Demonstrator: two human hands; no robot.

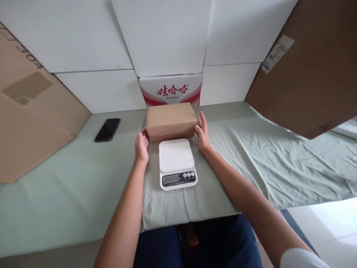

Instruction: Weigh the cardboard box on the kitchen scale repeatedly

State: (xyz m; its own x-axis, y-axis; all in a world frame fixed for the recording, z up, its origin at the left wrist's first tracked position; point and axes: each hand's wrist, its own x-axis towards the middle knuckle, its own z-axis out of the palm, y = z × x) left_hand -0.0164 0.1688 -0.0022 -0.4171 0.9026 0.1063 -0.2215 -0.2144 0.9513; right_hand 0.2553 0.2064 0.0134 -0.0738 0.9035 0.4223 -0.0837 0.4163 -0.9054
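Note:
A brown cardboard box [171,119] lies lengthwise across the cloth in front of me, between my two hands. My left hand [142,147] grips its near left corner, with the fingertips partly hidden behind it. On the opposite end, my right hand [202,133] presses with the thumb near the front edge and the index finger sticking up. Whether the box rests fully on the cloth or is slightly raised, I cannot tell. Just on my side of it sits a white digital kitchen scale [176,156] with a bare platform, a grey display and three round buttons.
A black phone [108,130] lies on the green cloth [83,186] to the left. Behind the box stands a white and red carton [171,89] against white panels [167,33]. Large cardboard sheets [30,111] flank the table, the right one [309,70] leaning inward.

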